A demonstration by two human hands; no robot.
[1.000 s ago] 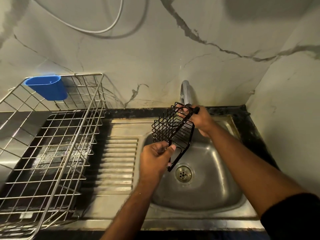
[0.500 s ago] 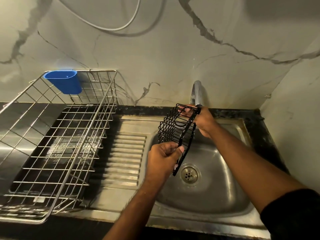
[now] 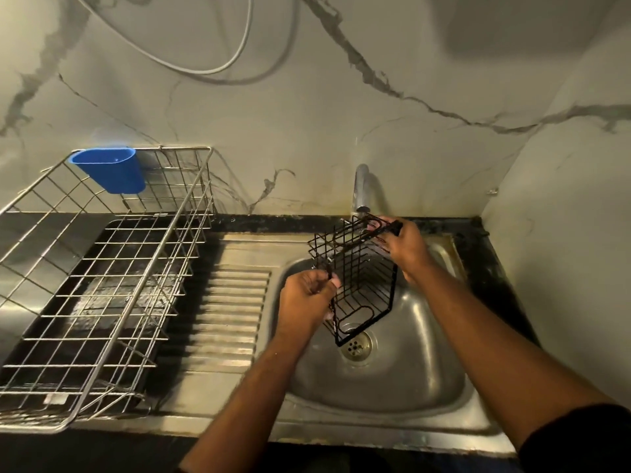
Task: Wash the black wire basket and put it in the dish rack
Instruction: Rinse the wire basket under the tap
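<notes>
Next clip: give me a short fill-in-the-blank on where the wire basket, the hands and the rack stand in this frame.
1. The black wire basket is held by ____ hands, above the sink.
2. The right hand grips the basket's end just below the ____.
3. The cup hanging on the dish rack is ____ in colour.
4. The left hand holds the basket's side nearer the ____ rack.

Missing words: both; faucet; blue; dish

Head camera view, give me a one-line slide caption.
Both hands, left and right, hold black wire basket over sink beside dish rack.
</notes>
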